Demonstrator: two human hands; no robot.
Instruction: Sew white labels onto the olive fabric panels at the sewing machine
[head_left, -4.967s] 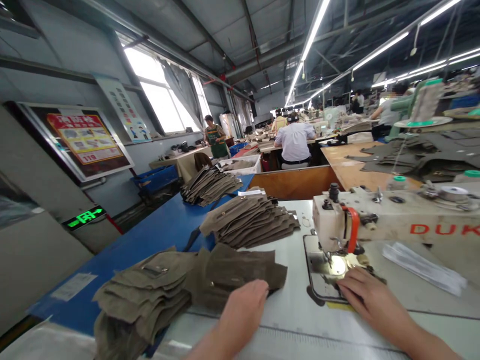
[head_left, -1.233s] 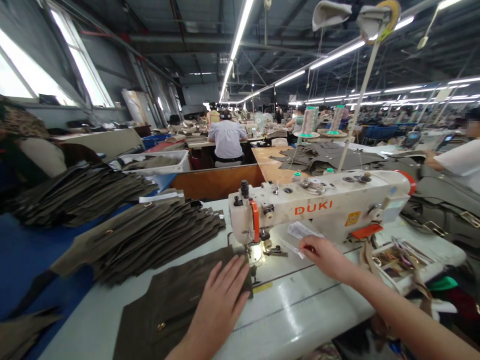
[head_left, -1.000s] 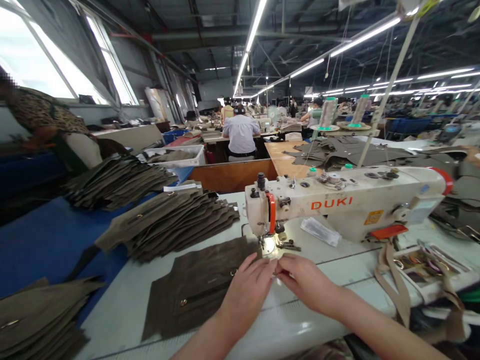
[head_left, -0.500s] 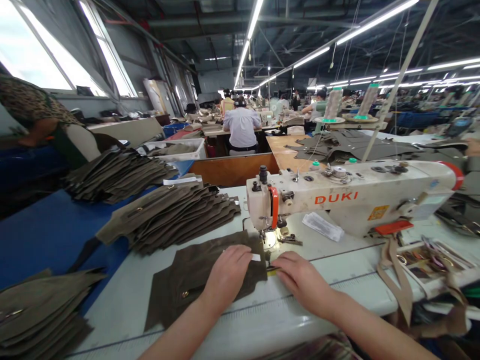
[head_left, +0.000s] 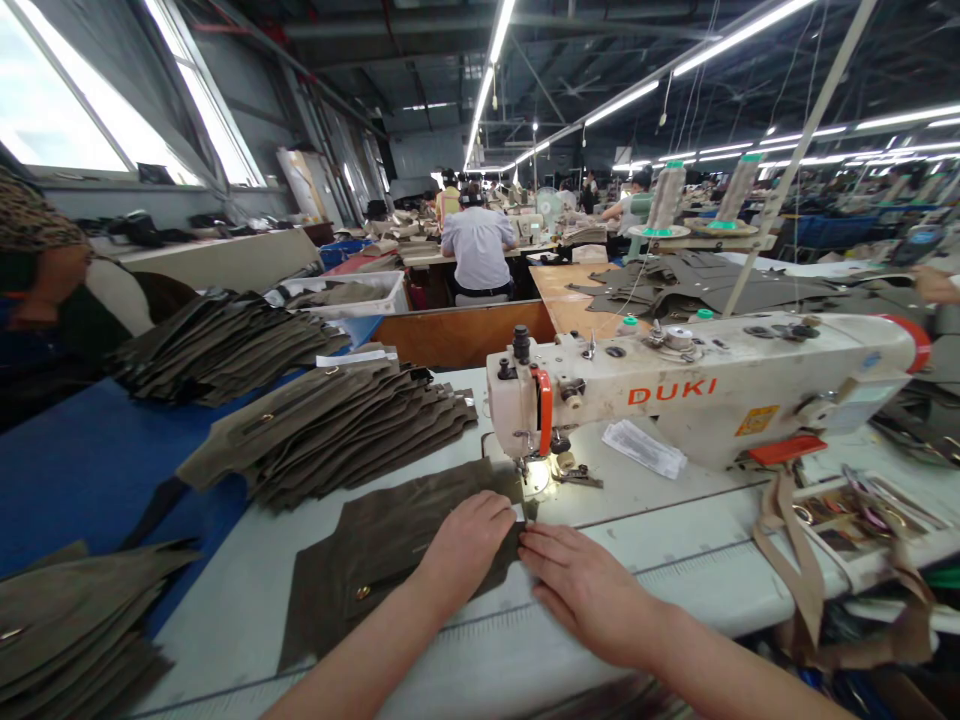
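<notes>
A dark olive fabric panel [head_left: 330, 590] with a small brass-coloured fitting lies flat on the sewing table, its far right corner near the needle area. My left hand [head_left: 469, 545] rests on the panel, fingers bent and together, with a small white label [head_left: 518, 513] showing at their tips. At the panel's right edge lies my right hand [head_left: 585, 590], fingers stretched out and touching the cloth, thumb apart. Both hands' fingertips are close together. Just beyond them is the lit needle plate [head_left: 536, 478] of the sewing machine [head_left: 690, 385].
Stacked olive panels [head_left: 360, 430] stand left of the work, with more stacks beyond and at lower left. White paper strips [head_left: 643, 448] lie under the machine arm. A parts tray [head_left: 862, 515] with beige straps sits right. Co-workers are ahead and at far left.
My right hand has moved left and touches the panel's edge, its fingers straighter. My left hand has shifted slightly right, covering more of the label. The view has shifted slightly.
</notes>
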